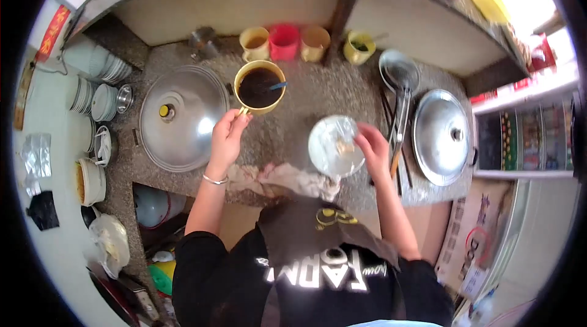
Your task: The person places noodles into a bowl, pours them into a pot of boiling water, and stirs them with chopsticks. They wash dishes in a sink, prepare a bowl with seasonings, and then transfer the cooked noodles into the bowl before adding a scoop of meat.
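My left hand [227,137] is closed on the handle of a yellow cup [280,102] and holds it above the counter. Dark liquid [257,85] fills much of the cup, and a blue-handled spoon [278,86] leans in it. At the right side of a white bowl [317,150], my right hand [374,148] has its fingers pinched on a clear, shiny piece [346,126] that looks like thin plastic. Something pale tan [343,146] shows inside the bowl. What the clear piece is exactly, I cannot make out.
Large lidded pans [183,125] [441,137] flank the work area. Several cups, including a red mug [284,42], line the back wall. Ladles [400,82] lie right of the bowl. A crumpled cloth [281,180] lies at the front edge; stacked bowls [104,104] stand left.
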`<state>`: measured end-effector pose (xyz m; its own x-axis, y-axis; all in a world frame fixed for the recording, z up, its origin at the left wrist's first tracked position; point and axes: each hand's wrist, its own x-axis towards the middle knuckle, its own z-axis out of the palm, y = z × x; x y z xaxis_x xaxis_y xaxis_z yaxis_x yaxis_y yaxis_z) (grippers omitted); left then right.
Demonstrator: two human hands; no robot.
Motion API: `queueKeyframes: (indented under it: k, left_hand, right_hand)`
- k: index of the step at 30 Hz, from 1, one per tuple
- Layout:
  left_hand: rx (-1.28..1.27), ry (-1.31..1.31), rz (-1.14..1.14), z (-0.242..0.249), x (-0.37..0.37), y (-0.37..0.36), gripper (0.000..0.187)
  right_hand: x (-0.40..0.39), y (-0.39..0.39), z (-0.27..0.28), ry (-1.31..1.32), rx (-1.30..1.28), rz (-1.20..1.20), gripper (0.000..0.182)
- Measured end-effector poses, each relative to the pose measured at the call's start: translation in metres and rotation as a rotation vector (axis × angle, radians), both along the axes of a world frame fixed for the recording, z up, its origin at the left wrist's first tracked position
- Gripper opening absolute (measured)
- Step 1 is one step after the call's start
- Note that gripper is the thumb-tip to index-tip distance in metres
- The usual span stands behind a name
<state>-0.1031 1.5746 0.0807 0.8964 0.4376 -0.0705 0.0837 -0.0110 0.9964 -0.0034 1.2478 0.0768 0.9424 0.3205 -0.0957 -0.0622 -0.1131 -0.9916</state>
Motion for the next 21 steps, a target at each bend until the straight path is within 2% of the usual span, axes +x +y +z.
queueKeyframes:
  k: [3,4,7,8,11,12,13,14,16,17,21]
  left_hand:
    - [-0.086,0.02,-0.083,0.009,-0.025,-0.047,0.015]
    - [-0.089,0.038,-0.104,0.006,-0.031,-0.06,0.015]
    - [-0.004,0.132,-0.192,-0.006,-0.051,-0.095,0.013]
    - [0.06,0.062,-0.222,-0.01,-0.054,-0.104,0.013]
    - [0.112,0.071,-0.231,-0.007,-0.06,-0.126,0.012]
    - [0.216,0.082,-0.271,-0.012,-0.062,-0.129,0.011]
    - [0.32,0.093,-0.311,-0.014,-0.064,-0.133,0.011]
    - [0.319,0.095,-0.315,-0.013,-0.065,-0.137,0.011]
    - [0.271,0.099,-0.339,-0.005,-0.062,-0.144,0.012]
    - [0.346,0.018,-0.349,-0.017,-0.062,-0.144,0.013]
    - [0.376,-0.007,-0.369,-0.019,-0.056,-0.149,0.013]
  right_hand:
    - [0.002,0.033,-0.005,-0.063,0.051,0.108,0.039]
    - [0.002,0.041,-0.004,-0.101,0.107,0.131,0.037]
    - [-0.011,0.036,-0.01,-0.107,0.042,0.134,0.035]
    - [-0.016,0.03,-0.015,-0.132,-0.032,0.118,0.031]
    - [-0.028,0.007,-0.01,-0.205,-0.171,0.091,0.021]
    - [-0.033,-0.002,-0.004,-0.256,-0.233,0.08,0.015]
    - [-0.038,-0.009,0.002,-0.219,-0.22,0.058,0.01]
    - [-0.041,-0.019,0.0,-0.183,-0.251,0.075,0.011]
    - [-0.044,-0.037,-0.018,-0.102,-0.103,0.07,0.011]
    - [-0.046,-0.042,-0.02,-0.1,-0.104,0.066,0.011]
    - [-0.053,-0.053,-0.028,-0.03,-0.085,-0.027,0.011]
